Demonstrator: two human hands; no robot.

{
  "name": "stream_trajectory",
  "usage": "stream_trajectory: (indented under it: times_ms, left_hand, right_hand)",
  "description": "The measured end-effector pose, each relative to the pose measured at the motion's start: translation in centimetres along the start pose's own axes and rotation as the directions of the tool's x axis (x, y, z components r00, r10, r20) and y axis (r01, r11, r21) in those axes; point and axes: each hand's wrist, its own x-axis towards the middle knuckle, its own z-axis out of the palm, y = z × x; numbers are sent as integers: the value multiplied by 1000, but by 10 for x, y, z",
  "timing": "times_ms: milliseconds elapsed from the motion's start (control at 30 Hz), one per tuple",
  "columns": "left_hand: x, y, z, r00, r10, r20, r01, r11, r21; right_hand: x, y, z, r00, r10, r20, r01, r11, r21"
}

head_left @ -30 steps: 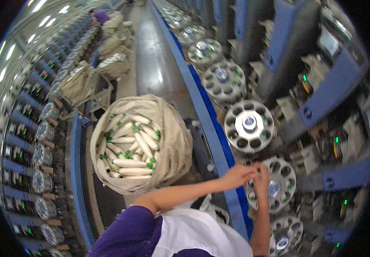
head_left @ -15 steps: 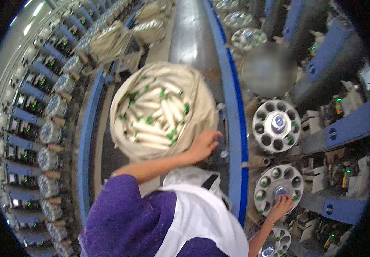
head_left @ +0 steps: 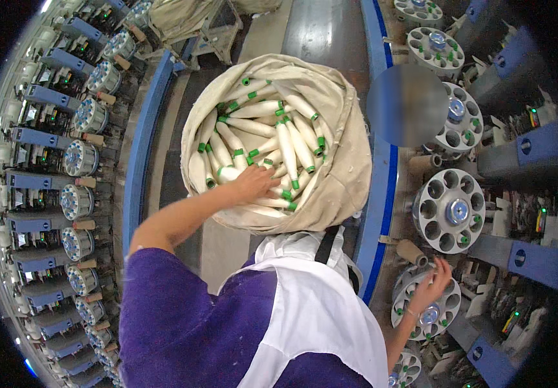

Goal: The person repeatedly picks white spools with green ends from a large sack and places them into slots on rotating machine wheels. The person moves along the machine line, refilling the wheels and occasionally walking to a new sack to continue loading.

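Observation:
A big beige cloth bag [head_left: 350, 174] stands ahead of me, filled with white yarn bobbins [head_left: 286, 152] with green ends. Into its near side reaches my left hand [head_left: 256, 183], its fingers curled down over the bobbins; the fingertips are partly hidden. To the right, my right hand [head_left: 432, 286] hovers over a round bobbin magazine [head_left: 398, 315], fingers stretched and apart, with nothing visible in them. Some pockets of that magazine hold green-ended bobbins. Just left of these fingers lies a brown cone [head_left: 412, 252].
Another round magazine [head_left: 458, 210] sits farther along the right-hand machine row, with mostly bare pockets. A blue rail [head_left: 382, 187] runs between bag and machines. On the left, a second blue rail [head_left: 143, 149] borders another machine row. Behind the bag stands a metal-framed cart [head_left: 221, 35].
My left hand has moved from the bag's right edge in among the bobbins. My right hand has left the magazine's hub and opened over its far edge. The view has shifted.

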Motion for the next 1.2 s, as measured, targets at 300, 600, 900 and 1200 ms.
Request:
stream_trajectory:
  times_ms: [300, 600, 900, 1200]
  left_hand:
    - [-21, -75, -71, 972, 51, -228, -29, 995, 100]
    - [10, -157, -51, 998, -56, -2, 54, 961, 271]
    - [37, -180, -76, 994, 77, 83, -80, 996, 35]
    - [43, -117, -114, 867, 375, -329, -384, 923, 41]
  right_hand:
    - [103, -207, 154, 722, -541, 431, 333, 818, 468]
    - [120, -273, 290, 555, -504, 662, 274, 862, 427]
    - [92, -257, 342, 459, 7, 889, 107, 992, -63]
    - [129, -233, 232, 191, 104, 976, -924, 354, 143]
